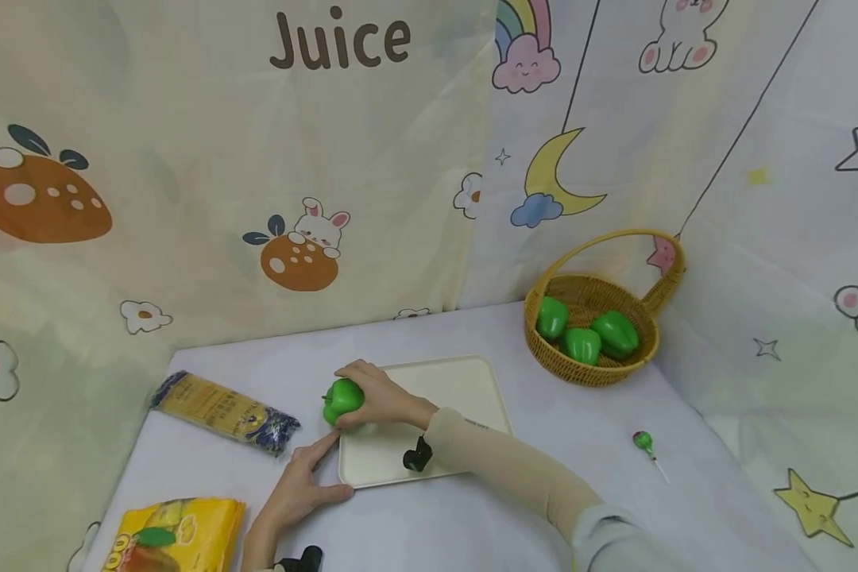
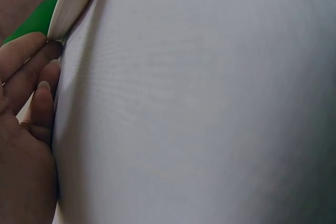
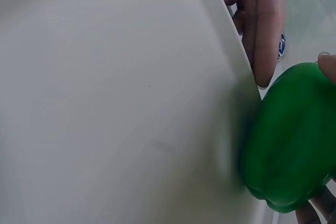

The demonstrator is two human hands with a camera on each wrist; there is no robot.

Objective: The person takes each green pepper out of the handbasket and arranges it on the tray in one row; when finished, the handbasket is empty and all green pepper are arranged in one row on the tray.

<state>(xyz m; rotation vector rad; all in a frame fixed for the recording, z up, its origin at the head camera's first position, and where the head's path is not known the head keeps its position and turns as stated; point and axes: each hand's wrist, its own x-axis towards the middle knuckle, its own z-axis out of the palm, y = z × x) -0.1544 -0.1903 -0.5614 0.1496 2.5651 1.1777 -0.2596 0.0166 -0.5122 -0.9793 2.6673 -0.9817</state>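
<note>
Green pepper gripped by the right hand, at the left edge of a cream tray.
Left hand just beside, thumb and forefinger spread, touching the tray's left side. Long blue-and-gold packet lies left, yellow packet nearer. Far right, a wicker basket holds three more green peppers; nearer, a lollipop lies on white cloth.

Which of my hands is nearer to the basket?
Right. The right hand grips a pepper, left of the basket in the head view; the left hand is farther left and closer to you, at the left edge of the tray.
</note>
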